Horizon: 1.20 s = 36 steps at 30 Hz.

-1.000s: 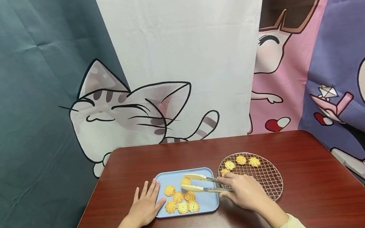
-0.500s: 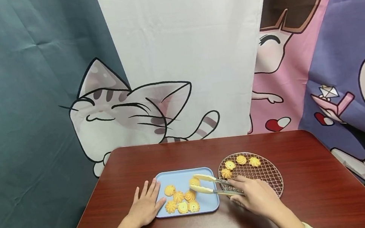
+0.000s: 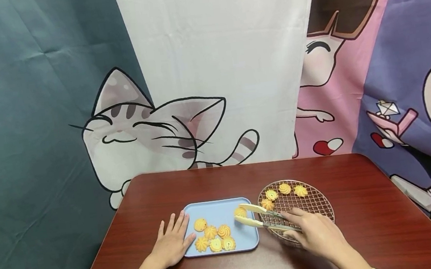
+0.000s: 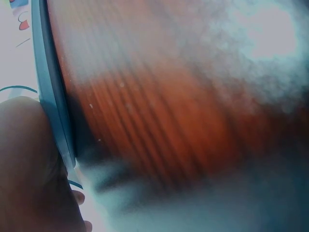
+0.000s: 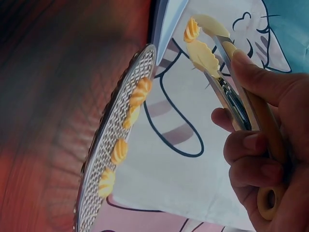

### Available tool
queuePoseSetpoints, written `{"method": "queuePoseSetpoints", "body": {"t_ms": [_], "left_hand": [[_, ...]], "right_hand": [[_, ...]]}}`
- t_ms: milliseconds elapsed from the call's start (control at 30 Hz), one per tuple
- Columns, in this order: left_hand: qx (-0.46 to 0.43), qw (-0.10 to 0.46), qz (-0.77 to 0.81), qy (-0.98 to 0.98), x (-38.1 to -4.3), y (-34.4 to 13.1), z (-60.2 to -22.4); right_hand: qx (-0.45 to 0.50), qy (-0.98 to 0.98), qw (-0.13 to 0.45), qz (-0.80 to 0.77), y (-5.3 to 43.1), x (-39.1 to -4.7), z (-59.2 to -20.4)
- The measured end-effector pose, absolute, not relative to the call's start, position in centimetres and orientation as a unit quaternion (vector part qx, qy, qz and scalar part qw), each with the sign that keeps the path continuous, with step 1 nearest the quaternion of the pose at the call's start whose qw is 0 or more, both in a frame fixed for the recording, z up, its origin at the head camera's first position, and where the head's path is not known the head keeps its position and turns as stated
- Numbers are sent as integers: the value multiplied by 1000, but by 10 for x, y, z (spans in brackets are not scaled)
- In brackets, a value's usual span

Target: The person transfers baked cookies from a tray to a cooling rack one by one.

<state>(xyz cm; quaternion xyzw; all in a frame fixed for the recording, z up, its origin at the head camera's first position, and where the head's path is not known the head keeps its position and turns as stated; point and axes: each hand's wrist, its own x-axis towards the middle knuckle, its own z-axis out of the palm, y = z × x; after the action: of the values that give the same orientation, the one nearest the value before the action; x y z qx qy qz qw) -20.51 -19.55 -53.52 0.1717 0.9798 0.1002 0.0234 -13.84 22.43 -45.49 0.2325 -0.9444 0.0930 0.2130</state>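
My right hand (image 3: 320,231) grips a pair of tongs (image 3: 249,222) with pale yellow tips. Between the tips is a golden piped cookie (image 3: 240,212), over the right side of the blue tray (image 3: 220,209); in the right wrist view this cookie (image 5: 191,31) is up above the level of the rack. My left hand (image 3: 170,246) lies with straight, spread fingers at the tray's left edge, its thumb reaching over the rim. Several more cookies (image 3: 210,232) sit on the tray's left and front part. The left wrist view shows part of the hand (image 4: 26,159) beside the tray edge (image 4: 50,87).
A round wire rack (image 3: 316,205) stands right of the tray, partly behind the right hand and tongs. Several cookies (image 3: 284,189) line its back left rim. Both rest on a reddish-brown table (image 3: 189,187), with printed curtains (image 3: 209,54) behind its far edge.
My right hand has moved right, bringing the tongs and the cookie from the tray's middle toward its right edge. The left hand has stayed in place.
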Motion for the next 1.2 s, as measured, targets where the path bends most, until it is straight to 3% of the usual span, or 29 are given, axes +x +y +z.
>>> {"method": "queuePoseSetpoints", "body": {"t_ms": [1200], "left_hand": [[174,20,100,979,-205,-194,-533]], "right_hand": [[158,-955,224,112,288,-119,-457]]}}
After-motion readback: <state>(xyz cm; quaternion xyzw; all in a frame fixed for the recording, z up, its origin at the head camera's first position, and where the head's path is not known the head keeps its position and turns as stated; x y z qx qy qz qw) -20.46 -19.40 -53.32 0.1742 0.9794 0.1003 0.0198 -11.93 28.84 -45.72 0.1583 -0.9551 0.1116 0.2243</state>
